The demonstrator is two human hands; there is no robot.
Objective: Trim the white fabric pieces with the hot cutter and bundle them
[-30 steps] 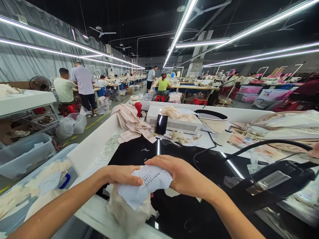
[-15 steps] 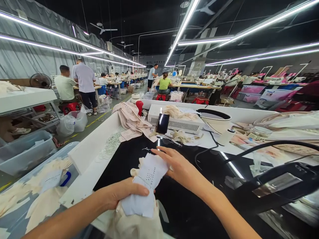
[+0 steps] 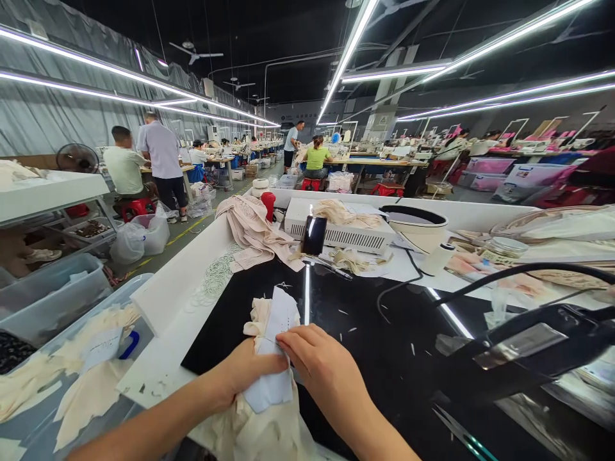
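My left hand (image 3: 240, 371) is closed round a bundle of cream fabric pieces (image 3: 259, 314), its thumb lying across a white paper slip (image 3: 283, 307) with small printed marks. A thin band (image 3: 267, 339) crosses the slip and bundle just above that thumb. My right hand (image 3: 319, 362) has its fingertips pinched together at the slip's right edge, where the band runs; the exact grip is partly hidden. Lower fabric of the bundle hangs towards me over the table's near edge.
Below lies a black tabletop (image 3: 375, 365) with thread scraps. Scissors (image 3: 464, 435) and a black machine (image 3: 538, 346) are on the right. Pale elastic bands (image 3: 218, 275), draped fabric (image 3: 254, 227) and a phone (image 3: 314, 236) sit farther back. A fabric-filled bin (image 3: 33, 410) stands left.
My right hand has come down and left from the slip's top corner, its spread fingers closing at the band. The slip has turned more upright. The scissors now show at lower right.
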